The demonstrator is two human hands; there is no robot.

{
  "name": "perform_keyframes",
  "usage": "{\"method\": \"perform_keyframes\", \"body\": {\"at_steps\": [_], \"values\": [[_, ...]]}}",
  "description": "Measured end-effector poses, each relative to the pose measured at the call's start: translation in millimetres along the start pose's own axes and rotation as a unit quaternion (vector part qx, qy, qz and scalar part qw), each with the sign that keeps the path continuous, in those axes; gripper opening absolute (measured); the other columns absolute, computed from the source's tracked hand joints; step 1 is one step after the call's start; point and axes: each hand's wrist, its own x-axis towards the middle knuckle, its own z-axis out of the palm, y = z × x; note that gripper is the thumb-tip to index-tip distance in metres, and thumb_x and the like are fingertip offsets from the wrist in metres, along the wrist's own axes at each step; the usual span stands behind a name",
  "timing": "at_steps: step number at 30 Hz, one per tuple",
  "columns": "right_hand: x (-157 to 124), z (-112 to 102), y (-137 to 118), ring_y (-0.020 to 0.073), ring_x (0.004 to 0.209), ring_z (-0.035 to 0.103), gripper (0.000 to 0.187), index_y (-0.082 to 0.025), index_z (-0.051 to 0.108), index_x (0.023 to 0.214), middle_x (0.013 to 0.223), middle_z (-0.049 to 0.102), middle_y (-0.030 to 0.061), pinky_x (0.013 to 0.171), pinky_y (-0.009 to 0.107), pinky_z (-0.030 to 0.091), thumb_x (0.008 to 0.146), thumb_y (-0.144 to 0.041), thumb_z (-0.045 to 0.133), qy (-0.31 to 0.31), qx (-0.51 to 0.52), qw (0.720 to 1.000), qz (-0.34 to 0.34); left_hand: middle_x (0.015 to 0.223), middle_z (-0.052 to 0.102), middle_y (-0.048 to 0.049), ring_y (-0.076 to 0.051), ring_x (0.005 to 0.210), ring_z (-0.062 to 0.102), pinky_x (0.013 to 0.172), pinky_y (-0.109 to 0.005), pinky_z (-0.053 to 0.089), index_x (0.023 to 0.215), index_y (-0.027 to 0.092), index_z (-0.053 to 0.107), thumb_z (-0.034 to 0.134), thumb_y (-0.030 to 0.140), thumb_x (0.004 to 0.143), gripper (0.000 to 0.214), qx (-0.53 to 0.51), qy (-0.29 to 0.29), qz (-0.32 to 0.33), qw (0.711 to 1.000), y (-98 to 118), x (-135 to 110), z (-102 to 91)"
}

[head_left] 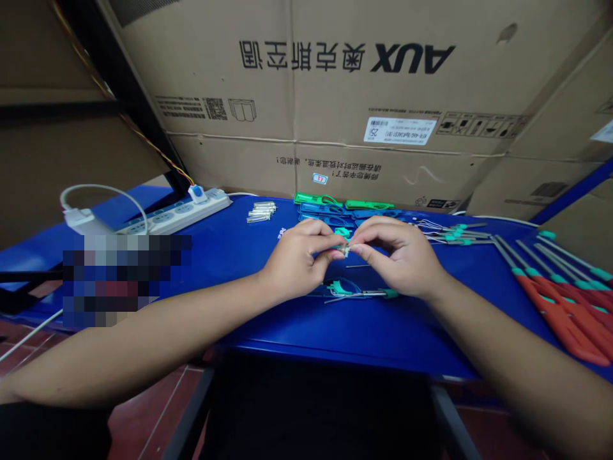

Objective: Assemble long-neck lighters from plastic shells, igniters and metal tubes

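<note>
My left hand (302, 257) pinches a small translucent part (347, 251) with a pale yellow-green end between thumb and fingertips. Thumb and forefinger of my right hand (400, 255) close on the same piece from the other side, so the fingers hide much of it. Just below the hands, a metal tube with a teal end (376, 294) lies on the blue table beside an open blue casing (343, 284). A thin metal rod (363, 266) rests under the right fingers. Behind the fingertips sits a small teal piece (341, 232).
Green casings (317, 199) and blue casings (320, 211) lie at the back, with several clear cylinders (262, 211) to their left. Wired metal tubes (462, 234) and orange-handled long lighters (569, 319) are on the right. A power strip (182, 209) stands at left; cardboard (335, 89) walls the back.
</note>
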Motion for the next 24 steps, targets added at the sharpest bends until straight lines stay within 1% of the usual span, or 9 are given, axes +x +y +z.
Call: {"method": "perform_keyframes", "body": {"at_steps": [8, 12, 13, 14, 15, 17, 19, 21, 24], "values": [[2.0, -6.3, 5.2, 0.0167, 0.077, 0.065, 0.01, -0.021, 0.071, 0.081, 0.082, 0.071, 0.0028, 0.072, 0.031, 0.051, 0.088, -0.024, 0.065, -0.047, -0.022, 0.998, 0.026, 0.088, 0.069, -0.0049, -0.017, 0.081, 0.061, 0.076, -0.033, 0.051, 0.1, 0.019, 0.075, 0.062, 0.019, 0.09, 0.016, 0.016, -0.072, 0.01, 0.997, -4.0, 5.8, -4.3], [3.8, -12.8, 7.7, 0.016, 0.076, 0.064, 0.006, -0.021, 0.07, 0.088, 0.089, 0.068, 0.0041, 0.066, 0.029, 0.051, 0.086, -0.027, 0.068, -0.023, -0.067, 0.995, 0.066, 0.091, 0.07, -0.0058, -0.018, 0.084, 0.064, 0.077, -0.031, 0.05, 0.104, 0.018, 0.075, 0.063, 0.023, 0.09, 0.019, 0.008, -0.099, -0.009, 0.995, -17.1, 12.3, -10.0], [3.4, -12.8, 7.3, 0.0156, 0.075, 0.063, 0.006, -0.021, 0.07, 0.088, 0.088, 0.067, 0.0042, 0.065, 0.029, 0.05, 0.086, -0.026, 0.068, -0.038, -0.078, 0.994, 0.065, 0.091, 0.07, -0.0058, -0.018, 0.084, 0.064, 0.077, -0.031, 0.05, 0.105, 0.018, 0.075, 0.064, 0.024, 0.09, 0.019, 0.01, -0.104, -0.021, 0.994, -21.9, 13.9, -12.2], [2.6, -11.6, 6.3, 0.0155, 0.075, 0.062, 0.006, -0.021, 0.07, 0.088, 0.088, 0.066, 0.0042, 0.065, 0.029, 0.05, 0.086, -0.026, 0.068, -0.072, -0.083, 0.992, 0.053, 0.091, 0.071, -0.0059, -0.018, 0.084, 0.065, 0.076, -0.03, 0.05, 0.104, 0.019, 0.075, 0.064, 0.025, 0.09, 0.019, 0.016, -0.109, -0.033, 0.993, -26.9, 15.4, -14.7], [1.3, -9.3, 4.8, 0.0157, 0.077, 0.062, 0.006, -0.021, 0.07, 0.088, 0.089, 0.065, 0.0042, 0.068, 0.029, 0.05, 0.086, -0.026, 0.068, -0.126, -0.084, 0.988, 0.033, 0.091, 0.072, -0.006, -0.018, 0.085, 0.065, 0.076, -0.031, 0.049, 0.103, 0.019, 0.076, 0.065, 0.026, 0.09, 0.019, 0.023, -0.12, -0.042, 0.992, -31.7, 16.6, -17.3], [-2.4, -1.5, 1.0, 0.0169, 0.084, 0.061, 0.007, -0.022, 0.071, 0.089, 0.092, 0.066, 0.0042, 0.076, 0.032, 0.049, 0.085, -0.027, 0.07, -0.246, -0.084, 0.966, -0.014, 0.09, 0.073, -0.006, -0.019, 0.082, 0.066, 0.075, -0.03, 0.048, 0.1, 0.019, 0.077, 0.066, 0.027, 0.089, 0.018, 0.031, -0.153, -0.053, 0.986, -39.7, 18.7, -22.6], [-6.3, 8.2, -2.4, 0.0181, 0.088, 0.06, 0.011, -0.022, 0.072, 0.092, 0.095, 0.066, 0.004, 0.081, 0.034, 0.047, 0.084, -0.029, 0.071, -0.319, -0.094, 0.942, -0.046, 0.087, 0.074, -0.0056, -0.018, 0.077, 0.066, 0.071, -0.029, 0.047, 0.097, 0.019, 0.078, 0.067, 0.029, 0.087, 0.018, 0.024, -0.194, -0.05, 0.98, -43.7, 20.1, -27.5], [-8.8, 16.4, -4.1, 0.0181, 0.087, 0.059, 0.008, -0.021, 0.072, 0.092, 0.092, 0.067, 0.0036, 0.081, 0.035, 0.046, 0.085, -0.025, 0.068, -0.337, -0.111, 0.933, -0.06, 0.084, 0.074, -0.0052, -0.017, 0.074, 0.066, 0.068, -0.028, 0.047, 0.096, 0.02, 0.078, 0.066, 0.031, 0.087, 0.019, 0.006, -0.235, -0.037, 0.971, -43.0, 21.1, -31.7], [-8.9, 21.1, -3.4, 0.0173, 0.084, 0.06, 0.009, -0.02, 0.072, 0.087, 0.088, 0.068, 0.0032, 0.082, 0.034, 0.046, 0.084, -0.015, 0.064, -0.318, -0.102, 0.941, -0.051, 0.08, 0.074, -0.0041, -0.016, 0.07, 0.066, 0.064, -0.026, 0.046, 0.094, 0.02, 0.078, 0.066, 0.031, 0.086, 0.018, -0.033, -0.306, -0.017, 0.951, -36.3, 21.6, -36.7]]}}
